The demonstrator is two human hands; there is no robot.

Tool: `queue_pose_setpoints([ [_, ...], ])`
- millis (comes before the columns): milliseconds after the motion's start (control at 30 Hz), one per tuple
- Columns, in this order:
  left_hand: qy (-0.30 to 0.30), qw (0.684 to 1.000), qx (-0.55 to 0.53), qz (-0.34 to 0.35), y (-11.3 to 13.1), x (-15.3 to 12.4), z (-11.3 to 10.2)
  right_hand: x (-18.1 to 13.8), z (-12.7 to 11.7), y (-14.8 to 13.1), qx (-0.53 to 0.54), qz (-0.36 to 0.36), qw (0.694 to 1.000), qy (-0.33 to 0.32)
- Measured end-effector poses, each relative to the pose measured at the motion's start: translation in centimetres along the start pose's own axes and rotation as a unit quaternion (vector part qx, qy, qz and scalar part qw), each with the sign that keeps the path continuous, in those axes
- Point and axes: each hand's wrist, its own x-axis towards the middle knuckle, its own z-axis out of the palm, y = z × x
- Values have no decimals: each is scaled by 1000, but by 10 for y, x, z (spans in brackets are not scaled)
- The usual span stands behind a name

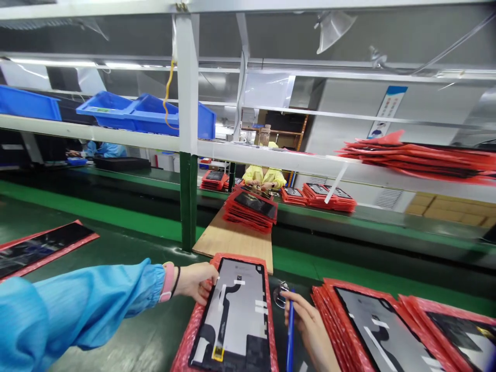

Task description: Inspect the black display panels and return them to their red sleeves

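In front of me a tablet screen (240,305) lies back side up on red bubble-wrap bags (186,341), with a black flex cable and white tape strips on its grey back. My left hand (199,281), below a blue sleeve and pink band, has its fingers curled on the upper left edge of this screen. To the right of the screen, my right hand (310,323) holds a blue pen-like stick (290,330) upright. Its index fingertip is at a small round shiny object (280,295), whose kind I cannot make out.
Stacks of screens in red bags (341,320) stand at the right. Another bagged screen (46,248) lies at left. A wooden board (217,240) bears a further stack (250,209). Across the bench sits a person in yellow (267,175). A post (188,129) and shelf with blue bins (132,113) stand ahead.
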Motion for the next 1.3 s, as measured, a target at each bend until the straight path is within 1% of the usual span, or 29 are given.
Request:
queue_pose_setpoints([
  [100,-2,1000,-24,-8,1,4,-2,4,20,13,92,10,996,-17],
  [167,-2,999,-51,11,3,4,0,4,31,23,134,15,991,-18],
  [233,-17,995,-86,54,6,3,7,1,37,30,154,22,988,-19],
  [367,-82,973,-154,149,12,1,30,-3,36,30,156,27,987,-27],
  [400,-87,967,-167,170,12,2,35,-3,35,27,157,19,987,-21],
  [467,-77,956,-187,212,12,3,41,-2,31,18,163,-12,987,-4],
  [533,-60,943,-202,259,12,2,42,-2,28,3,171,-53,984,7],
  [600,-50,923,-216,316,14,-5,39,-3,27,-15,172,-86,981,2],
  [667,-31,894,-215,391,19,-16,36,-5,32,-35,157,-100,982,-19],
  [733,-4,863,-196,466,26,-29,34,-7,44,-54,115,-111,986,-49],
  [800,22,839,-177,514,33,-37,32,-8,58,-69,73,-137,987,-28],
  [867,28,829,-184,527,39,-38,29,-7,70,-78,13,-204,979,9],
  [967,1,831,-227,508,44,-31,22,-5,83,-81,-84,-297,948,70],
  [1067,-33,839,-263,476,47,-24,16,-2,93,-77,-159,-347,916,125],
  [1167,-31,844,-282,454,49,-25,13,0,101,-73,-194,-382,886,174],
  [1233,-16,845,-296,446,50,-28,12,2,104,-71,-217,-387,880,172],
  [1300,-18,844,-310,436,50,-30,12,2,104,-70,-243,-389,876,148],
])
